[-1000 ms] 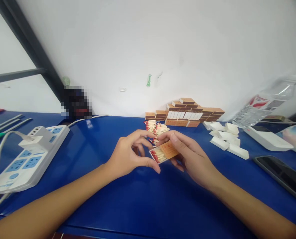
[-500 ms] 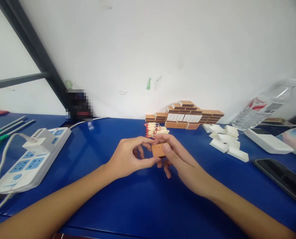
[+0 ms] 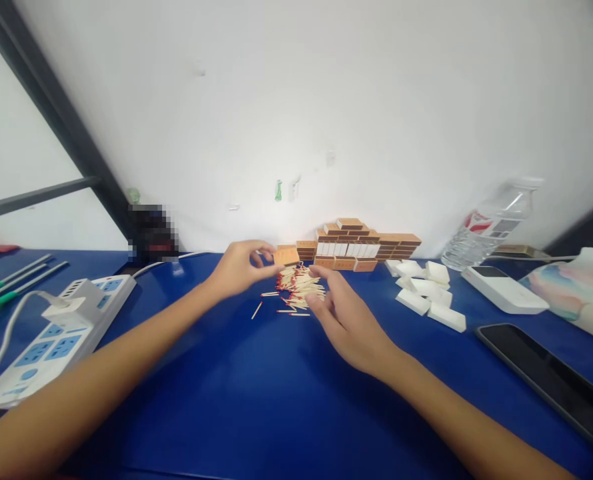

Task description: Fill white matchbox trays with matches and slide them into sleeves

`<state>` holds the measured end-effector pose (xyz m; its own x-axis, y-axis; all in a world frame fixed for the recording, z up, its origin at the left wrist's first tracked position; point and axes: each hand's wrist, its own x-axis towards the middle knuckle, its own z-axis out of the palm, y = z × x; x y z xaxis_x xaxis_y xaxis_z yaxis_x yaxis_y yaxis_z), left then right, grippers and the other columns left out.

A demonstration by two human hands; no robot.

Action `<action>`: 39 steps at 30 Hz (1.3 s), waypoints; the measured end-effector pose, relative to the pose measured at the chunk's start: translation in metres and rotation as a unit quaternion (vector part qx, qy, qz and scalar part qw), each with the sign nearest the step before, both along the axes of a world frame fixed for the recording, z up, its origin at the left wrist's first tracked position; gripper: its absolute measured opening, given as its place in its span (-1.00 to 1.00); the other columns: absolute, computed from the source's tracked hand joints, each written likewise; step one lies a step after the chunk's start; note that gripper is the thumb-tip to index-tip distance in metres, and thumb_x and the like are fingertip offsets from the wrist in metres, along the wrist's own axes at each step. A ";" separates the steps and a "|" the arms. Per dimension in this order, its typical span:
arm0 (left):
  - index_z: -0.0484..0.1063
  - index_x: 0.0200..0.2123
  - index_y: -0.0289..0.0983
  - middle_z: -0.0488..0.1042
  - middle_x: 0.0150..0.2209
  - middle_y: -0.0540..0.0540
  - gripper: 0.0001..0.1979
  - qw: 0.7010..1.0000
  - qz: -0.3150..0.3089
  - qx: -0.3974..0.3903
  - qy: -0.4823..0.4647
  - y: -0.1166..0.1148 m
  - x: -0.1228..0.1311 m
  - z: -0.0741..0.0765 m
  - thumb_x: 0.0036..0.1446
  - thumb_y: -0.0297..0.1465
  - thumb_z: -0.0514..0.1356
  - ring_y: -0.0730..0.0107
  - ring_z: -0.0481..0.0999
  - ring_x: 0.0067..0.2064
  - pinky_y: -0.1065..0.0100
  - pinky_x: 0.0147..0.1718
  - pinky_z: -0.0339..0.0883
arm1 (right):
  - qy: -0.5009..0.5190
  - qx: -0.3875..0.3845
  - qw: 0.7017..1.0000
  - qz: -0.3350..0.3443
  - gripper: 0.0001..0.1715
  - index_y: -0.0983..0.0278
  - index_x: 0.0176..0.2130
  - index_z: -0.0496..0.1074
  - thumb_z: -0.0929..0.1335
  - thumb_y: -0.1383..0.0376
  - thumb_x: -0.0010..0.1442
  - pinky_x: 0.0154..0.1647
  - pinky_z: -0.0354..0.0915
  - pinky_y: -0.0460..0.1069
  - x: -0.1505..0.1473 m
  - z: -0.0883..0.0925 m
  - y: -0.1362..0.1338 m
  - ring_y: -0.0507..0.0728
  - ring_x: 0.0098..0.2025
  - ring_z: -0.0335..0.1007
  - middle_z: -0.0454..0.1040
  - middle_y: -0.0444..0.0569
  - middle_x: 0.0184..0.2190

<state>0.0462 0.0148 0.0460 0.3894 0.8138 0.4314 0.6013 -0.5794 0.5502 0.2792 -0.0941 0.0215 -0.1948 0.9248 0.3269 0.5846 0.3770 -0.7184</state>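
Note:
My left hand (image 3: 241,268) pinches an orange matchbox (image 3: 286,255) by its left end, at the back of the desk close to the wall. Just in front of that box lies a heap of loose red-tipped matches (image 3: 299,287), with a few strays on its near left side. My right hand (image 3: 344,317) is at the heap's right edge, holding nothing that I can see; its thumb and forefinger are apart and its other fingers are partly hidden. Behind the heap, matchboxes (image 3: 341,250) are stacked in stepped rows against the wall.
White matchbox trays (image 3: 429,290) lie scattered to the right. Beyond them are a clear plastic bottle (image 3: 491,223), a white device (image 3: 505,290) and a phone (image 3: 546,377). At the left sit a power strip (image 3: 71,333) with a white cable and green-handled tools (image 3: 14,287).
The matchbox, held between both hands before, has moved away toward the wall in my left hand. My right hand has let go of it. The match heap is more spread out.

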 end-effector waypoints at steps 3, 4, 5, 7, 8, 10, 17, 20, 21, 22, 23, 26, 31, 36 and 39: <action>0.62 -0.16 -0.29 0.64 -0.28 -0.08 -0.64 0.999 0.026 0.005 0.018 0.045 0.006 0.002 0.09 -0.14 0.40 0.42 0.56 -0.38 0.41 -0.38 0.40 | -0.135 0.086 0.987 -0.030 -0.50 0.26 0.25 0.27 0.16 0.06 0.50 -0.10 0.43 0.18 0.010 -0.002 0.011 0.29 -0.04 0.52 0.41 0.19 0.19; 0.62 -0.15 -0.29 0.65 -0.26 -0.09 -0.64 0.999 0.031 0.007 0.025 0.055 0.008 0.000 0.10 -0.14 0.40 0.40 0.57 -0.38 0.40 -0.37 0.41 | -0.164 0.101 0.981 -0.035 -0.54 0.26 0.21 0.31 0.15 0.09 0.51 -0.10 0.43 0.16 0.012 -0.003 0.013 0.29 -0.02 0.53 0.43 0.18 0.16; 0.62 -0.11 -0.29 0.66 -0.22 -0.11 -0.61 0.999 0.037 0.008 0.031 0.062 0.009 -0.001 0.08 -0.15 0.41 0.39 0.58 -0.37 0.38 -0.34 0.42 | -0.188 0.114 0.975 -0.037 -0.57 0.27 0.16 0.34 0.15 0.11 0.52 -0.12 0.43 0.14 0.013 -0.004 0.015 0.29 -0.02 0.53 0.45 0.17 0.13; 0.58 0.01 -0.28 0.67 -0.17 -0.12 -0.52 0.998 0.046 0.012 0.043 0.067 0.008 -0.005 0.07 -0.14 0.41 0.35 0.60 -0.34 0.35 -0.29 0.45 | -0.225 0.135 0.964 -0.035 -0.60 0.28 0.07 0.40 0.14 0.13 0.52 -0.17 0.41 0.08 0.014 -0.004 0.016 0.27 -0.04 0.54 0.49 0.14 0.05; 0.56 0.05 -0.26 0.67 -0.14 -0.11 -0.49 0.997 0.050 0.015 0.050 0.064 0.006 -0.007 0.09 -0.13 0.40 0.34 0.61 -0.33 0.33 -0.26 0.45 | -0.239 0.147 0.959 -0.031 -0.60 0.29 0.02 0.43 0.14 0.14 0.53 -0.20 0.40 0.06 0.014 -0.004 0.016 0.25 -0.07 0.55 0.51 0.13 0.01; 0.56 0.05 -0.24 0.67 -0.10 -0.11 -0.53 0.996 0.059 0.026 0.063 0.053 -0.001 -0.009 0.16 -0.11 0.34 0.31 0.62 -0.29 0.30 -0.21 0.46 | -0.260 0.170 0.950 -0.029 -0.61 0.29 -0.05 0.46 0.15 0.15 0.52 -0.25 0.36 0.03 0.015 -0.005 0.016 0.22 -0.13 0.55 0.54 0.11 -0.07; 0.61 -0.11 -0.22 0.67 -0.22 -0.05 -0.72 0.995 0.036 0.021 0.088 -0.015 -0.029 -0.020 0.25 -0.17 0.26 0.37 0.60 -0.32 0.35 -0.27 0.43 | -0.317 0.145 0.936 -0.051 -0.75 0.27 -0.16 0.50 0.25 0.26 0.45 -0.34 0.23 0.00 0.023 -0.007 0.024 0.16 -0.27 0.53 0.58 0.03 -0.19; 0.61 -0.12 -0.20 0.65 -0.31 -0.01 -0.73 0.994 0.022 0.025 0.100 -0.037 -0.034 -0.026 0.29 -0.17 0.24 0.43 0.55 -0.39 0.40 -0.36 0.38 | -0.339 0.121 0.930 -0.075 -0.76 0.26 -0.16 0.50 0.27 0.23 0.42 -0.31 0.23 0.01 0.041 -0.001 0.035 0.19 -0.23 0.54 0.61 0.03 -0.20; 0.61 -0.13 -0.19 0.64 -0.35 0.01 -0.75 0.993 0.007 0.032 0.118 -0.042 -0.034 -0.027 0.30 -0.19 0.23 0.44 0.54 -0.41 0.41 -0.38 0.36 | -0.348 0.112 0.927 -0.086 -0.75 0.25 -0.16 0.50 0.27 0.21 0.42 -0.31 0.23 0.02 0.051 0.002 0.040 0.20 -0.23 0.54 0.61 0.03 -0.21; 0.62 -0.15 -0.18 0.63 -0.37 0.02 -0.76 0.990 -0.007 0.039 0.137 -0.044 -0.033 -0.029 0.32 -0.20 0.21 0.45 0.53 -0.43 0.41 -0.39 0.34 | -0.357 0.101 0.924 -0.095 -0.76 0.25 -0.18 0.50 0.29 0.20 0.40 -0.31 0.22 0.02 0.062 0.005 0.045 0.21 -0.23 0.53 0.62 0.03 -0.22; 0.61 -0.15 -0.18 0.62 -0.39 0.03 -0.76 0.988 -0.018 0.051 0.147 -0.046 -0.033 -0.030 0.33 -0.21 0.20 0.46 0.52 -0.44 0.41 -0.40 0.32 | -0.365 0.089 0.921 -0.105 -0.78 0.25 -0.20 0.50 0.30 0.20 0.38 -0.31 0.22 0.03 0.076 0.008 0.050 0.22 -0.21 0.53 0.62 0.03 -0.22; 0.61 -0.11 -0.19 0.61 -0.38 0.03 -0.76 0.978 -0.053 0.091 0.180 -0.046 -0.031 -0.034 0.36 -0.23 0.18 0.47 0.51 -0.45 0.41 -0.41 0.30 | -0.390 0.034 0.897 -0.205 -0.74 0.23 -0.24 0.51 0.31 0.15 0.36 -0.37 0.17 0.05 0.121 0.012 0.063 0.26 -0.24 0.51 0.62 0.07 -0.25; 0.60 -0.09 -0.18 0.61 -0.40 0.05 -0.78 0.970 -0.059 0.152 0.179 -0.049 -0.031 -0.035 0.37 -0.26 0.18 0.49 0.50 -0.47 0.41 -0.44 0.26 | -0.383 -0.062 0.884 -0.261 -0.71 0.26 -0.18 0.53 0.36 0.09 0.31 -0.35 0.18 0.07 0.170 0.005 0.076 0.29 -0.25 0.49 0.62 0.13 -0.26; 0.60 -0.08 -0.19 0.59 -0.42 0.04 -0.76 0.962 -0.071 0.203 0.167 -0.057 -0.025 -0.031 0.38 -0.26 0.16 0.49 0.50 -0.47 0.41 -0.43 0.26 | -0.368 -0.055 0.888 -0.269 -0.79 0.30 -0.28 0.53 0.35 0.23 0.30 -0.33 0.13 0.06 0.165 -0.004 0.079 0.27 -0.25 0.46 0.60 0.18 -0.25; 0.60 -0.09 -0.19 0.59 -0.42 0.04 -0.76 0.961 -0.070 0.214 0.160 -0.060 -0.024 -0.029 0.39 -0.26 0.15 0.48 0.51 -0.46 0.41 -0.43 0.26 | -0.350 -0.027 0.900 -0.259 -0.78 0.31 -0.30 0.51 0.33 0.25 0.32 -0.33 0.13 0.05 0.154 0.004 0.076 0.24 -0.25 0.44 0.59 0.17 -0.24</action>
<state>0.0226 -0.0447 0.0165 0.6503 0.5184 0.5553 0.6002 -0.7987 0.0427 0.4330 -0.0185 0.0258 0.1261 0.9619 0.2426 0.9883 -0.1006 -0.1149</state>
